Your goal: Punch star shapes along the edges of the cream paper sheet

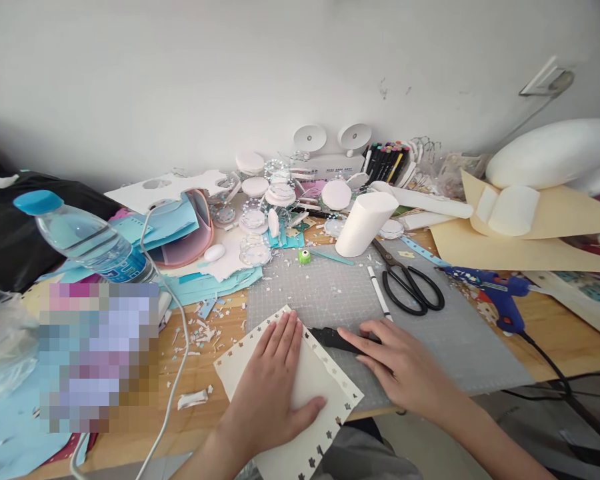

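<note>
A cream sheet of paper with small flower-shaped holes along its edges lies at the front of the grey cutting mat, partly over the table edge. My left hand rests flat on it, fingers together and thumb stretched out. In my right hand is a black elongated tool, held beside the sheet's right edge with my index finger along its top. Its exact kind is unclear, and my fingers hide its rear end. A white marker and black-handled scissors lie beyond my right hand.
A blue glue gun with a black cord lies at right. A white foam cylinder stands on the mat. At left are a water bottle, a white cable and paper scraps. White decorations crowd the wall side.
</note>
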Available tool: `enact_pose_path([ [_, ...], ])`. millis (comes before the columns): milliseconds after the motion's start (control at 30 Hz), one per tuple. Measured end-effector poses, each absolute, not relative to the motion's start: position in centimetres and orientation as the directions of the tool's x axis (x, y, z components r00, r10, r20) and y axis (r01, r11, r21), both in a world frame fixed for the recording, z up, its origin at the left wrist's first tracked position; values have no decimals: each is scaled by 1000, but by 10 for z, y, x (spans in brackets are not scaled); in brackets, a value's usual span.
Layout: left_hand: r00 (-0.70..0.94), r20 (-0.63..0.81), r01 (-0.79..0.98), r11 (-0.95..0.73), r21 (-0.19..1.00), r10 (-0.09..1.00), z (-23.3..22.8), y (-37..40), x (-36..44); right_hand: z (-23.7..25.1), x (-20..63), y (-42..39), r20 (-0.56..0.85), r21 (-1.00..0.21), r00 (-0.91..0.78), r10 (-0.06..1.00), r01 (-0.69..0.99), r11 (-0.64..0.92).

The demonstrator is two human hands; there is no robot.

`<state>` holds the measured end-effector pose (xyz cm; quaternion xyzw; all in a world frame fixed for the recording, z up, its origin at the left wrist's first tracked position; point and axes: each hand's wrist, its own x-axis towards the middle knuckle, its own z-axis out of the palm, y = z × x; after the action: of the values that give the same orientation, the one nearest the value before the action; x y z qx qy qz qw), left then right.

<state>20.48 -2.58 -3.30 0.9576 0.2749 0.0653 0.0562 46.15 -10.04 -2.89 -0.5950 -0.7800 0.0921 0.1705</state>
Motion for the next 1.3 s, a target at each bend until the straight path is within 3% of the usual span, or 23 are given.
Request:
enact_pose_path([
  [533,835,126,519,-842,148,536,-33,-25,204,-25,432,-43,228,-284,-185,956,926,247],
  [733,842,118,513,-849,127,526,-26,-27,205,-32,460,-74,278,-323,18,960,943,75],
  [867,898,105,410,-900,148,427,-19,-24,218,-44,481,-94,334,-173,69,940,985,-10],
  [1000,907,113,383,-906,178,406,-11,-13,232,-47,485,-99,389,-61,115,914,993,-99],
  [1067,903,122,387,-902,192,413,-9,-8,237,-44,480,-101,457,-93,145,877,989,-114],
  [1167,879,166,409,-887,214,446,-9,-1,240,-38,466,-109,544,-260,178,820,965,-37],
  [1300,739,286,545,-791,280,610,-5,11,232,-35,441,-124,449,-466,181,875,883,56],
])
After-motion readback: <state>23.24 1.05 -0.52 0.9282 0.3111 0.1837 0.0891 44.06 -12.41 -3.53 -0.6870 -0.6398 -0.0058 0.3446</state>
